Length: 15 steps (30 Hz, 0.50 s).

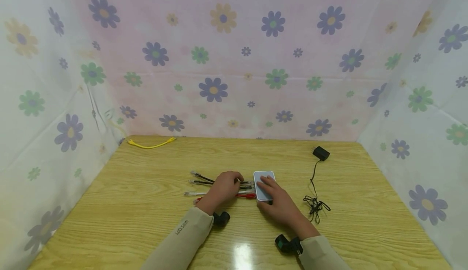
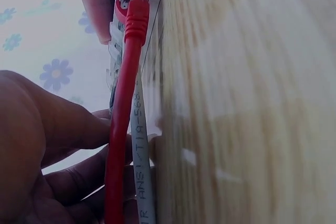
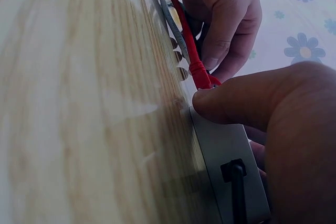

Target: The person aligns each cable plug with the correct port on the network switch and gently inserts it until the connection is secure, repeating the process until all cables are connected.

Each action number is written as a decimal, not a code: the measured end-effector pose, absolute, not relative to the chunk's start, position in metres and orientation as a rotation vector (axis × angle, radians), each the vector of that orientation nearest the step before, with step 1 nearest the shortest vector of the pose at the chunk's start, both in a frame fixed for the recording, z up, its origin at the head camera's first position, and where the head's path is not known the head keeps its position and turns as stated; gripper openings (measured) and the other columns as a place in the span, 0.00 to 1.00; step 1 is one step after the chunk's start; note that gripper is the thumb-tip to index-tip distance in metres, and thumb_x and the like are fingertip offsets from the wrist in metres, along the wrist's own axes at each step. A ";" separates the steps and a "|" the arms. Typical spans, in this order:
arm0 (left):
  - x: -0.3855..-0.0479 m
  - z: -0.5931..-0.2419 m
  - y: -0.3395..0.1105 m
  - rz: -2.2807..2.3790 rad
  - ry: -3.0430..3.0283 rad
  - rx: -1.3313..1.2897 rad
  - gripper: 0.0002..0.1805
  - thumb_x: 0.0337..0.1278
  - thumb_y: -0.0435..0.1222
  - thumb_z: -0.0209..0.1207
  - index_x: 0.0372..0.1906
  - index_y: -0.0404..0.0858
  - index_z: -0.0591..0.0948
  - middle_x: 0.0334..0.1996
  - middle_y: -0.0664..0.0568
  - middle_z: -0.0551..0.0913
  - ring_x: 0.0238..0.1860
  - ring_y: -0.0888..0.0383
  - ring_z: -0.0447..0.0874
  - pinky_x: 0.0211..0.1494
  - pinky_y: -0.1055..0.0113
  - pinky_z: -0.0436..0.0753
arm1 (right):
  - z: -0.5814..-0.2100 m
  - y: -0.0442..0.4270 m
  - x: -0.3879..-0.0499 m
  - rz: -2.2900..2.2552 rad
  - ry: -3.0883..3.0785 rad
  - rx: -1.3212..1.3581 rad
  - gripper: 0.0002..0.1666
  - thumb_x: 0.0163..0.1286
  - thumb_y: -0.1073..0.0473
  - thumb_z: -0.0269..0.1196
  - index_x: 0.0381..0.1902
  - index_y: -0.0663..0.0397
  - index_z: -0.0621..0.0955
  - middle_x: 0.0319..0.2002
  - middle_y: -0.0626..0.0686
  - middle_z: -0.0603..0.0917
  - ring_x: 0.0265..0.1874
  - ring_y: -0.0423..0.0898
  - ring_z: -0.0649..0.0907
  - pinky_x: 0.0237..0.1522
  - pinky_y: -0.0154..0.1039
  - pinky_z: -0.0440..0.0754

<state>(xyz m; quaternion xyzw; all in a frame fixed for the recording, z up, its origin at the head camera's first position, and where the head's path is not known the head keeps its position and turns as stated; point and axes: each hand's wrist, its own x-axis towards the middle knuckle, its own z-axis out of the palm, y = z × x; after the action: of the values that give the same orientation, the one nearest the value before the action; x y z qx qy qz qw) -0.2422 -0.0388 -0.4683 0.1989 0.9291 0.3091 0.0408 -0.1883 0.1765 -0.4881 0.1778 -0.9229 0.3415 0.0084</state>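
A small white box with a grey top, a network switch [image 1: 261, 176], lies on the table. My right hand [image 1: 279, 203] grips it, thumb on its near side and fingers across the top. Several network cables run to its left side: two black cables [image 1: 202, 182], a white cable [image 1: 195, 194] and a red cable [image 2: 123, 98]. The red one's plug sits in a port in the left wrist view. My left hand [image 1: 224, 189] pinches a black cable close to the switch; its fingertips are partly hidden behind the red cable. A black power plug [image 3: 239, 187] is in the switch's near side.
A black power adapter [image 1: 321, 153] lies at the back right, its bundled cord [image 1: 316, 205] right of my right hand. A short yellow cable [image 1: 151, 146] lies along the back left edge. Flowered cloth walls [image 1: 234, 59] enclose the table [image 1: 146, 237] at the back and sides.
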 end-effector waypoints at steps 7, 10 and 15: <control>-0.242 -0.469 -0.037 0.959 2.836 0.626 0.11 0.66 0.31 0.51 0.46 0.39 0.83 0.40 0.48 0.85 0.29 0.60 0.75 0.34 0.65 0.75 | -0.488 0.176 -0.188 1.054 -2.880 0.564 0.35 0.65 0.54 0.66 0.69 0.48 0.70 0.74 0.51 0.63 0.75 0.56 0.57 0.65 0.58 0.70; -0.241 -0.468 -0.036 0.961 2.826 0.617 0.11 0.67 0.31 0.51 0.46 0.39 0.83 0.40 0.49 0.84 0.27 0.61 0.73 0.33 0.66 0.74 | -0.488 0.176 -0.189 1.058 -2.890 0.561 0.36 0.65 0.54 0.66 0.70 0.48 0.70 0.74 0.50 0.62 0.76 0.55 0.56 0.65 0.57 0.69; -0.240 -0.467 -0.035 0.976 2.823 0.600 0.11 0.66 0.32 0.52 0.45 0.40 0.83 0.39 0.49 0.84 0.27 0.60 0.73 0.33 0.66 0.74 | -0.488 0.176 -0.189 1.069 -2.892 0.558 0.36 0.65 0.54 0.66 0.70 0.48 0.70 0.74 0.50 0.62 0.76 0.55 0.56 0.66 0.57 0.69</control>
<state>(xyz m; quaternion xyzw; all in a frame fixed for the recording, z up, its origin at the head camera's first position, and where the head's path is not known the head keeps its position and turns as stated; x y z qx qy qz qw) -0.2401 -0.0353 -0.4673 0.1967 0.9256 0.3198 0.0473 -0.1887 0.1764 -0.4876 0.1781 -0.9230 0.3412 0.0041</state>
